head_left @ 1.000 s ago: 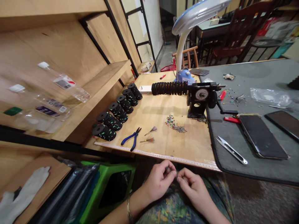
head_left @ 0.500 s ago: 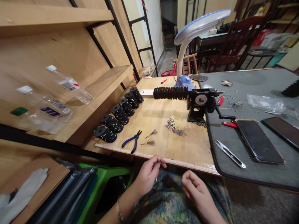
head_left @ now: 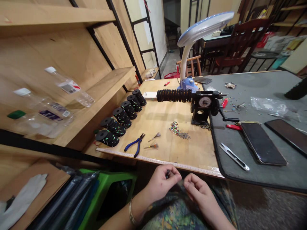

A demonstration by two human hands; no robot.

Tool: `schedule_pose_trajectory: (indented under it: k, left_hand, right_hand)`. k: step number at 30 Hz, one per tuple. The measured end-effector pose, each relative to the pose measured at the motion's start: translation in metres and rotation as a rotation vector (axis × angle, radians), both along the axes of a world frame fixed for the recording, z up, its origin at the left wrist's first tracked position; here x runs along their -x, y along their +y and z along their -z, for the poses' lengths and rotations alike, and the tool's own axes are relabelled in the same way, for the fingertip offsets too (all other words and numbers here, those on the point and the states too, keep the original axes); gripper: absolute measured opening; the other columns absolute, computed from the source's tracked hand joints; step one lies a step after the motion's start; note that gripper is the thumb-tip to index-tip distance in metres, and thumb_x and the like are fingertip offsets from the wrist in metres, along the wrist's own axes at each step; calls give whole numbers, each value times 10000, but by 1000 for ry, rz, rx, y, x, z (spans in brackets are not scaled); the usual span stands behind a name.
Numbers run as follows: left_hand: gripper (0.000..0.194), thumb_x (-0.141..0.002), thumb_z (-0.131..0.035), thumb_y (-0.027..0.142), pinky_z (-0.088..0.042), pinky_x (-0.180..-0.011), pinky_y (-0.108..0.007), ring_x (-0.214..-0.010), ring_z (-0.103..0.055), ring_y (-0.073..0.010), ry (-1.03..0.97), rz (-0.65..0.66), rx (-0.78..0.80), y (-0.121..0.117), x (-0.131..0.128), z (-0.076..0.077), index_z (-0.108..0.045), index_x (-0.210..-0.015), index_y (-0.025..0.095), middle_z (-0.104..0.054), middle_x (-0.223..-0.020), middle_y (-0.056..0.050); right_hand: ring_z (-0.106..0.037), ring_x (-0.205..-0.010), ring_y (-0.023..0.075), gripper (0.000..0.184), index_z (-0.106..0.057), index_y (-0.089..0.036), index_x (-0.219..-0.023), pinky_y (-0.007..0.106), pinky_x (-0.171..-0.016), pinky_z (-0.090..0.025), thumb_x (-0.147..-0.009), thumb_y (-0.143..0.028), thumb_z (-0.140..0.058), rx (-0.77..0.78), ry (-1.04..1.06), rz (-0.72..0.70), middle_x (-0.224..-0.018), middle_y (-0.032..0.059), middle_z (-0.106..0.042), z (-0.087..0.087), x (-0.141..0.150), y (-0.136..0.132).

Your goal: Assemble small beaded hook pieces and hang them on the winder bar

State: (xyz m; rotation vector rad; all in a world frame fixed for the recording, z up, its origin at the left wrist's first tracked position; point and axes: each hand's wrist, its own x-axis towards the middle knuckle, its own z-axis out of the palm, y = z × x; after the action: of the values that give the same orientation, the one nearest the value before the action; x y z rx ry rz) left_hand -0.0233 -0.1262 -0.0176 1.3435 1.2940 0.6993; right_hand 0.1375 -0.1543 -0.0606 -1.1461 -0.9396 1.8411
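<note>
Below the table's front edge, over my lap, my left hand [head_left: 163, 180] is closed, thumb and forefinger pinched together. A small dark bit shows inside its curled fingers, too little to name. My right hand [head_left: 198, 191] is closed too, its fingertips pressed together a short gap to the right of the left ones. Whatever it pinches is too small to make out. On the wooden table [head_left: 165, 118] in front of them lie blue-handled pliers [head_left: 136, 145], two small feathery pieces [head_left: 152, 145] and a pile of coloured beads and metal bits [head_left: 178, 130].
Beyond stands a black hand-cranked winder [head_left: 201, 107] with a ribbed black roll [head_left: 174, 95] on its shaft, near a desk lamp [head_left: 184, 64]. Several black spools [head_left: 107, 138] line the left side. Thread snips [head_left: 233, 156] and a phone [head_left: 263, 143] lie on the grey mat [head_left: 230, 172].
My left hand has moved right, close to my right hand, and its thumb and forefinger now pinch toward it. The right hand has shifted little. The view has shifted slightly.
</note>
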Motion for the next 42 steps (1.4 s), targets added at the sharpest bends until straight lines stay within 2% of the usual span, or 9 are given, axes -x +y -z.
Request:
schedule_pose_trajectory:
  k: [3,5,9,12,16,24,29,37,42]
  left_hand:
    - [205,-764,-615,306,-313,-519,-218,-523,-403,-98,22,-20,-40,0,4,-4,-615,-650,135,-484,-541,38]
    - [209,-778,-603,301,-313,-516,-218,-517,-400,-98,66,-23,-85,-2,6,-8,-609,-645,140,-471,-530,41]
    - [203,-800,-579,266,-311,-497,-212,-496,-405,-95,152,15,-182,-6,4,-16,-613,-645,141,-482,-518,35]
    - [194,-820,-564,249,-317,-494,-212,-498,-429,-99,189,71,-216,-9,2,-21,-626,-671,141,-521,-533,21]
    - [189,-836,-548,237,-331,-508,-220,-510,-455,-107,234,117,-248,-12,1,-25,-638,-698,145,-572,-568,1]
    - [180,-833,-552,232,-328,-504,-220,-510,-476,-110,234,112,-247,-13,4,-17,-645,-705,145,-598,-576,-4]
    - [181,-819,-564,221,-318,-507,-222,-530,-487,-115,232,109,-236,-10,0,-13,-648,-679,143,-608,-581,-7]
    - [192,-833,-549,223,-338,-521,-221,-550,-517,-124,249,135,-264,1,-4,-18,-655,-691,151,-638,-610,-15]
    - [201,-869,-519,275,-350,-535,-234,-567,-550,-145,413,73,-340,23,3,-26,-634,-742,169,-628,-615,-11]
  right_hand:
    - [-451,-445,100,401,-598,-186,-728,215,-453,-354,-745,-582,-663,-59,-58,-15,-508,-38,-561,-5,-10,6]
    - [-630,-643,190,392,-671,-180,-823,288,-602,-488,-750,-564,-666,-136,-150,34,-684,50,-705,-14,-21,12]
    - [-678,-928,296,402,-710,-211,-994,427,-851,-516,-753,-531,-674,-262,-340,148,-966,117,-752,-40,-42,17]
    - [-667,-994,301,381,-694,-227,-1059,425,-857,-528,-778,-482,-664,-316,-349,130,-1072,129,-732,-54,-42,14]
    - [-659,-1009,287,362,-642,-223,-1129,327,-649,-559,-835,-430,-601,-290,-245,4,-1156,137,-685,-56,-25,11]
    - [-589,-662,168,188,-647,-190,-977,259,-632,-457,-860,-317,-572,-411,-354,-139,-712,4,-657,-28,-11,11]
    - [-529,-606,142,143,-629,-187,-768,232,-583,-398,-855,-282,-566,-472,-441,-150,-636,-23,-600,-18,-10,11]
    - [-513,-543,136,333,-573,-193,-705,211,-448,-418,-814,-507,-585,-272,-227,-122,-625,-12,-586,-12,-10,19]
    - [-401,-421,75,457,-493,-207,-719,173,-375,-317,-747,-651,-598,-154,-99,-54,-603,-35,-554,-11,-14,23]
